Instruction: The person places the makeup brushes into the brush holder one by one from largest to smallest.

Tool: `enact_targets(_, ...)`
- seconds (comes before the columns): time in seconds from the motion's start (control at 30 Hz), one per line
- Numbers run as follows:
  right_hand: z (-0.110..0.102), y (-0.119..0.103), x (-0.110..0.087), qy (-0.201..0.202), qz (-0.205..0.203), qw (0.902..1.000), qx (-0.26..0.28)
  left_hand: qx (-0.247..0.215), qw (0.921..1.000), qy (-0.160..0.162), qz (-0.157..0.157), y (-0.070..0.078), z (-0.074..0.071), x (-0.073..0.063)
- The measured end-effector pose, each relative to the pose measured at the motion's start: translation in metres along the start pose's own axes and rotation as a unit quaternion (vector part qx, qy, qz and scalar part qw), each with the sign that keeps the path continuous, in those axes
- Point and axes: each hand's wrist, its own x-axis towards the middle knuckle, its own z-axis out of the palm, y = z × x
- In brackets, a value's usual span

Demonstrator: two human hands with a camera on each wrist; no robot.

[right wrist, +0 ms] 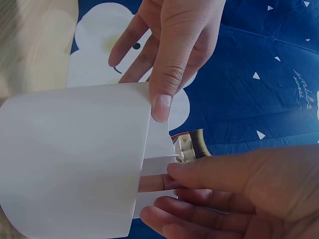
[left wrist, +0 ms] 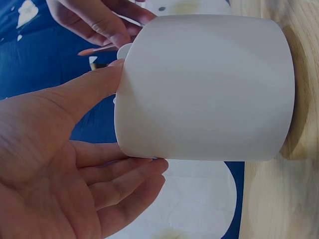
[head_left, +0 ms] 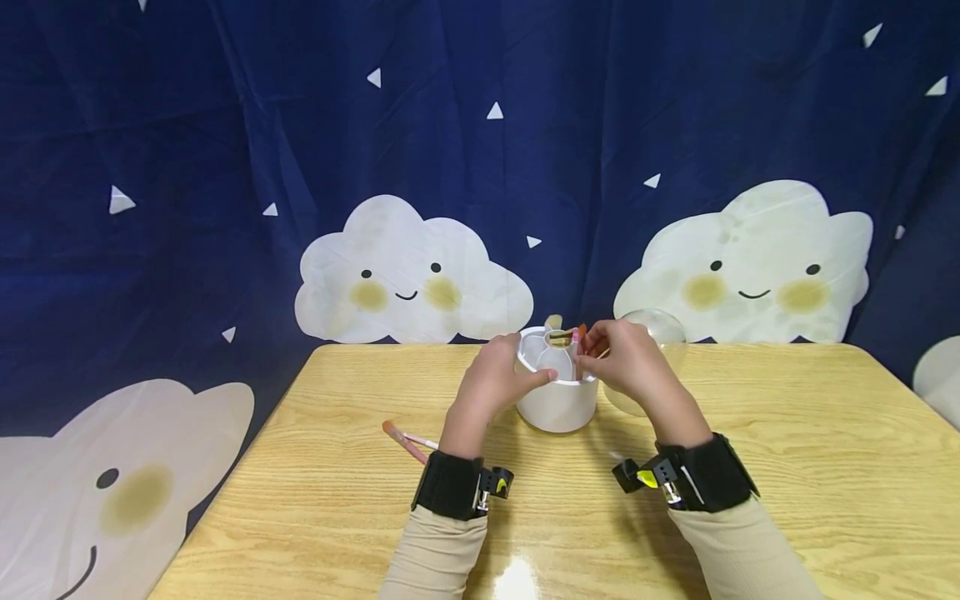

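A white round organizer [head_left: 557,408] with divided compartments stands upright on the table. My left hand [head_left: 489,379] grips its upper left side, thumb over the rim and fingers around the outside wall. At the right part of the rim, my right hand [head_left: 633,362] pinches a makeup brush with a pink handle [right wrist: 152,183]; the handle reaches down inside the wall, its lower end hidden. Another brush with a gold ferrule [right wrist: 186,148] and dark bristles stands in the organizer beside the right fingertips.
Two makeup brushes, one with an orange-brown head [head_left: 389,427] and one with a thin white handle [head_left: 422,440], lie left of the organizer, partly behind the left forearm. Behind the right hand is a clear dome cover [head_left: 663,323]. A blue curtain [head_left: 570,167] hangs beyond the table.
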Motion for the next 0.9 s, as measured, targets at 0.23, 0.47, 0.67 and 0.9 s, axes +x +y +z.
enact_targets(0.23,0.0013,0.0019,0.0,0.004,-0.012,0.9998,-0.012,0.004,1.0,-0.002,-0.006,0.0011,-0.0001,0.0004)
enact_targets(0.47,0.0024,0.0026,-0.0002,0.005,-0.023,0.9995,-0.021,0.004,1.0,-0.001,-0.005,0.0018,-0.0007,0.0)
enact_targets(0.67,0.0031,0.001,-0.0013,0.001,-0.029,0.9993,-0.023,0.006,1.0,0.001,0.0,0.0006,-0.0001,0.0003)
enact_targets(0.9,0.0033,0.0,-0.0011,-0.013,-0.02,0.9995,-0.022,0.004,1.0,-0.001,-0.004,0.0017,-0.0012,-0.0009)
